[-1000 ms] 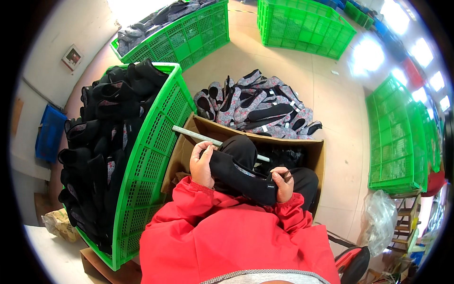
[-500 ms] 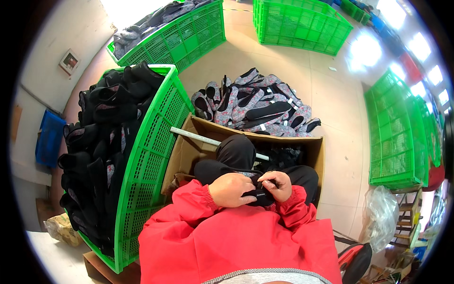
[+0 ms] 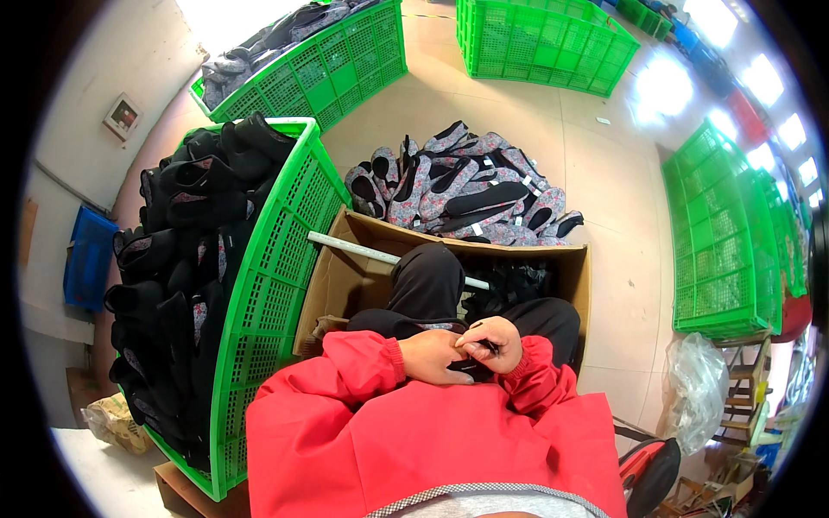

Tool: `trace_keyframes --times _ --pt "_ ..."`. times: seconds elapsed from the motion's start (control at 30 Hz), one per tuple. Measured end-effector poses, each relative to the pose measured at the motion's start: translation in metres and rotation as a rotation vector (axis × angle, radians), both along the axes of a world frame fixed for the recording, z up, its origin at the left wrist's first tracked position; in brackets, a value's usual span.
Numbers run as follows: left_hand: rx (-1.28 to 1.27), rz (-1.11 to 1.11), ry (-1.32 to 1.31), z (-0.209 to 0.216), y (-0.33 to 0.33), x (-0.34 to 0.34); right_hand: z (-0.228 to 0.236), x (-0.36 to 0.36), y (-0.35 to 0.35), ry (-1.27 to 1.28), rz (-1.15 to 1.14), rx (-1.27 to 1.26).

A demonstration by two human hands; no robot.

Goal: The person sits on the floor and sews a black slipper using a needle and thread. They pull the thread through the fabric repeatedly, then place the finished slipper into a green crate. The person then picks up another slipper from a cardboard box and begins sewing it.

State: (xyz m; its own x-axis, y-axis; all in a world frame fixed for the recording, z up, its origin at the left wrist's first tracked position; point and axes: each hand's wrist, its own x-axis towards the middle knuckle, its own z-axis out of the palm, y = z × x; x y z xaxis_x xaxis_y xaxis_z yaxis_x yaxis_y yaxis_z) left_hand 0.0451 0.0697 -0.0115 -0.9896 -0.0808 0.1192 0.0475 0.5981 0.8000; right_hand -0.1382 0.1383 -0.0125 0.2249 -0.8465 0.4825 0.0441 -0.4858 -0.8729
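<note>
In my lap lies a black fabric shoe (image 3: 389,325) with a strip of grey-and-pink patterned lining, largely covered by my hands. My left hand (image 3: 434,356) is closed on it, back of the hand up, thumb along the near side. Crossing over its knuckles, my right hand (image 3: 494,344) is closed with fingers curled. A small dark thing pokes out between those fingers, too little of it showing to name. Beneath my hands is an open cardboard box (image 3: 580,293) with black material inside and a white bar (image 3: 354,249) across it.
Left of me, a green crate (image 3: 231,380) is heaped with black shoes (image 3: 186,224). Beyond the box, patterned shoes (image 3: 458,190) lie piled on the floor. More green crates stand at the far left, far middle (image 3: 544,47) and right (image 3: 721,250). A clear plastic bag (image 3: 695,393) sits by a wooden rack.
My right hand has moved left and turned over, now lying across my left hand. The left hand has shifted slightly toward me, hiding more of the shoe.
</note>
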Motion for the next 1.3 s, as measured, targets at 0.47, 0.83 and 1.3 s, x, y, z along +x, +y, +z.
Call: trace_keyframes --times 0.47,0.83,1.3 --pt "-1.056 0.941 0.501 0.213 -0.150 -0.021 -0.032 0.004 0.035 -0.209 -0.256 0.305" --pt "-1.229 0.928 0.582 0.283 -0.186 -0.043 -0.034 0.004 0.039 -0.238 -0.230 0.353" --pt "-0.769 0.325 0.019 0.240 -0.142 -0.034 -0.036 0.001 0.036 -0.223 -0.257 0.331"
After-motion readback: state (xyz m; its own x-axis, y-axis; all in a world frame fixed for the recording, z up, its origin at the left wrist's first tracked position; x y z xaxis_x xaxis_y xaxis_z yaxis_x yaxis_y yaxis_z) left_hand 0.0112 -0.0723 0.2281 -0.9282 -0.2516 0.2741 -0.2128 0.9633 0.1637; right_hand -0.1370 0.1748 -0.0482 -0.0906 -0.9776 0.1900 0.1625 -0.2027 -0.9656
